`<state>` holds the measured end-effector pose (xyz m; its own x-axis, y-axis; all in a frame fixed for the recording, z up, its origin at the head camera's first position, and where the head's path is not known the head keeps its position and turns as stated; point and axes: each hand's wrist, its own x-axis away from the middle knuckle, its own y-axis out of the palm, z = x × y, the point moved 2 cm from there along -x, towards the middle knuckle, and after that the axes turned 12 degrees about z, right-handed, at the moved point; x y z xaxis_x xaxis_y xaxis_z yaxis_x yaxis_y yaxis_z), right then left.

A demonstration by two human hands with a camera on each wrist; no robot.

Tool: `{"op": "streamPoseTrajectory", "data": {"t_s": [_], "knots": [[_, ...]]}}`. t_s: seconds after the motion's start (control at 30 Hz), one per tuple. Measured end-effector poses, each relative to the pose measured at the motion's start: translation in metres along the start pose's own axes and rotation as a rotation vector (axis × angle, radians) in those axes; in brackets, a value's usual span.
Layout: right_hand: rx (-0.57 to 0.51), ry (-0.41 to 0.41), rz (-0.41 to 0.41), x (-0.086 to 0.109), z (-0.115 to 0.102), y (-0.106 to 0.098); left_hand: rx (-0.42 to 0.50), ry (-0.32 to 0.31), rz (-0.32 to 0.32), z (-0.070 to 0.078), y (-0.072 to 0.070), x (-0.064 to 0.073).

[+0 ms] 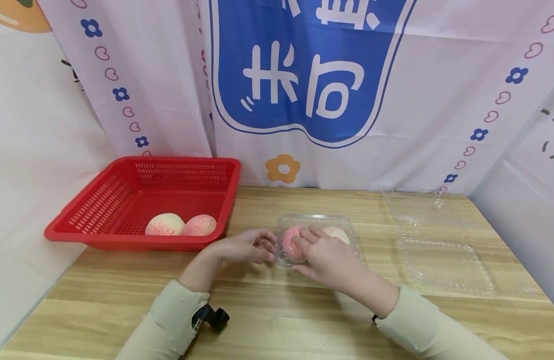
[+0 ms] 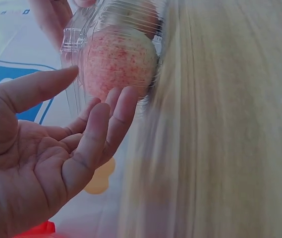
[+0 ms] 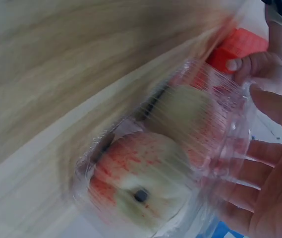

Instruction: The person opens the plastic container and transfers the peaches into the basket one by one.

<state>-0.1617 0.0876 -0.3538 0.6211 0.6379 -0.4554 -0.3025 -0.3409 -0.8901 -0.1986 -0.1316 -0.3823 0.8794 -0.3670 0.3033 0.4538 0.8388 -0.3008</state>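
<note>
Two pink-and-cream peaches sit side by side in a clear plastic box on the table: a pinker peach [image 1: 293,244] on the left and a paler peach [image 1: 337,233] on the right. My right hand [image 1: 333,260] is over the clear box [image 1: 317,218], its fingers extended above the peaches; whether they touch the fruit is unclear. In the right wrist view, the thumb is near the box's edge. My left hand [image 1: 247,246] is beside the box's left side, fingers loosely bent and holding nothing. The left wrist view shows its palm [image 2: 36,163] facing the box.
A red plastic basket [image 1: 231,200] at the left holds two more peaches, a pale one [image 1: 165,224] and a pinkish one [image 1: 199,225]. Another clear plastic box [image 1: 445,265] lies opened out at the right. A printed cloth [image 1: 240,155] hangs behind the wooden table [image 1: 277,320].
</note>
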Motion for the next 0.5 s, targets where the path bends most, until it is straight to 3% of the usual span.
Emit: {"op": "streamPoseTrajectory", "data": {"t_s": [0.13, 0.3, 0.4, 0.5], "knots": [[0.144, -0.125, 0.033, 0.0, -0.004, 0.005, -0.004, -0.015, 0.009, 0.0, 0.001, -0.005], [0.38, -0.361, 0.18, 0.0, -0.008, 0.011, 0.019, -0.031, 0.013, 0.0, 0.002, -0.008], [0.462, -0.432, 0.234, 0.001, -0.008, 0.013, 0.026, -0.025, 0.013, 0.001, 0.002, -0.008], [0.51, -0.47, 0.234, 0.001, -0.009, 0.013, 0.026, -0.014, 0.013, 0.0, 0.002, -0.009]]}}
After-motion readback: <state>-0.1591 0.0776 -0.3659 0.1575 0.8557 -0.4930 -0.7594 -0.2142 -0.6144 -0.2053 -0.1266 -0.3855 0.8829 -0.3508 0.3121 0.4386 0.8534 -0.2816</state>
